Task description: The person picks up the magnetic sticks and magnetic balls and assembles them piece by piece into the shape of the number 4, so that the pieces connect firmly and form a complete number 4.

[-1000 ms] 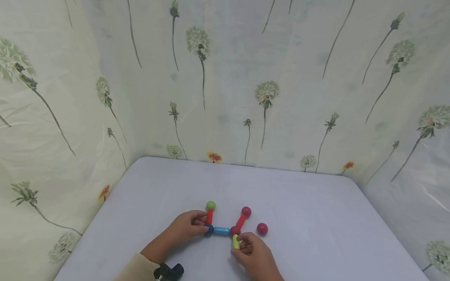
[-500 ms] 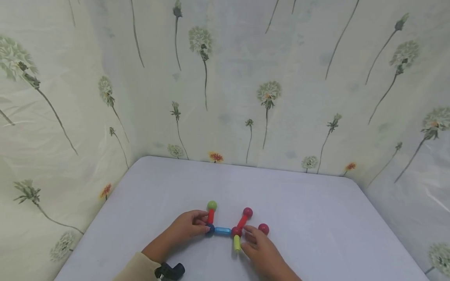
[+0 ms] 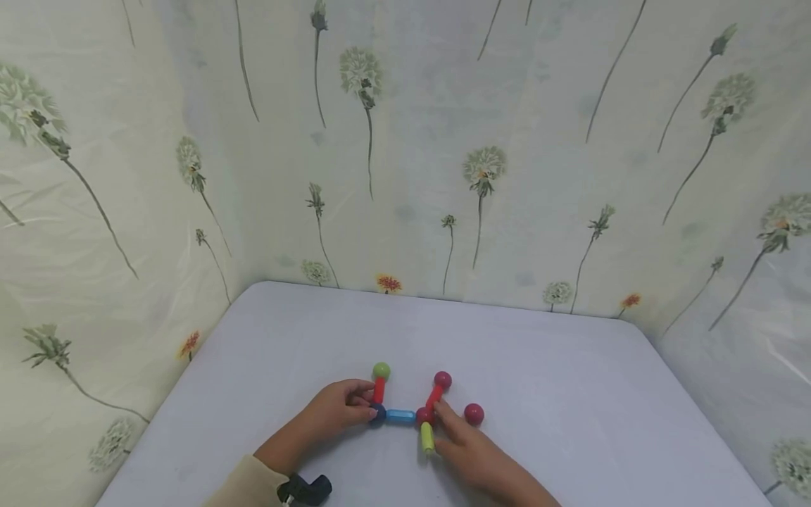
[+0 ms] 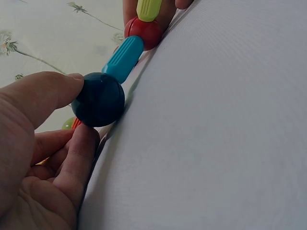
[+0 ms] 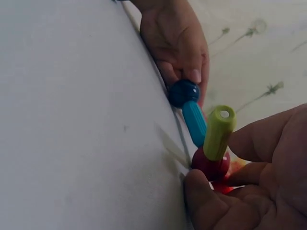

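Observation:
A joined figure of balls and rods lies on the white table. My left hand [image 3: 342, 407] pinches its dark blue ball [image 4: 100, 99] between thumb and fingers. From that ball a red rod [image 3: 379, 390] leads to a green ball [image 3: 381, 370], and a light blue rod [image 3: 400, 416] leads to a red ball [image 5: 211, 164]. My right hand [image 3: 467, 447] holds the figure around this red ball, fingers at its far side and thumb beside the yellow-green rod [image 5: 219, 134]. Another red rod [image 3: 434, 396] runs from it to a second red ball [image 3: 443, 380].
A loose red ball [image 3: 474, 414] lies just right of my right hand. The white table [image 3: 570, 380] ends at a curtain [image 3: 405, 141] printed with dandelions, behind and at both sides. A black device [image 3: 307, 489] sits at my left wrist.
My right hand let go of the yellow-green rod, which stays attached to the red ball, shifted right, then came back in around the red ball. My left hand keeps its place.

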